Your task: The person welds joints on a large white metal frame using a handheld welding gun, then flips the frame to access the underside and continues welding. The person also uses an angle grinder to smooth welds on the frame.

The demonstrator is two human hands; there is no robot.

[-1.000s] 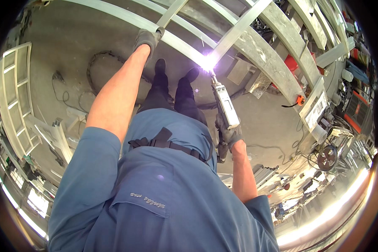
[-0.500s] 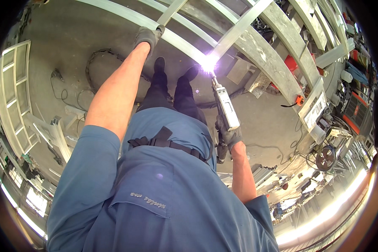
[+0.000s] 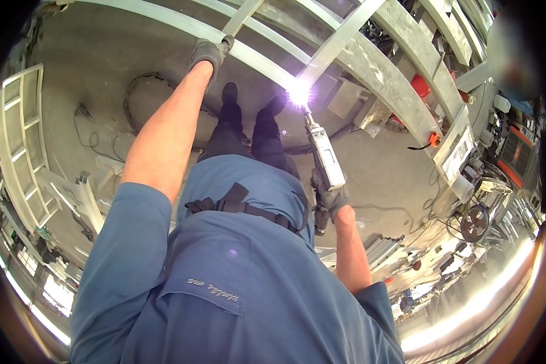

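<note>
In my gloved right hand (image 3: pixel 331 197) is the grip of a white and grey welding gun (image 3: pixel 326 156). Its nozzle points up at the near corner of a metal frame (image 3: pixel 258 60), where a bright violet-white glare hides the joint. My left hand (image 3: pixel 208 53), in a dark grey glove, is closed around the frame's near bar, close to where a crossbar meets it. The frame is made of pale square tubes and extends away past the top edge of the view.
Wide metal beams (image 3: pixel 382 76) lie under and beyond the frame. An orange tape measure (image 3: pixel 434 139) sits at one beam's end. A ladder-like frame (image 3: pixel 21 145) stands at the left. Cables (image 3: pixel 94 142) trail over the floor; a round fan (image 3: pixel 474 221) is at the right.
The view has shifted slightly. The glare stays at the frame's corner, with the welding gun in nearly the same place. A blurred pale shape has appeared at the upper right. Both hands keep their hold.
</note>
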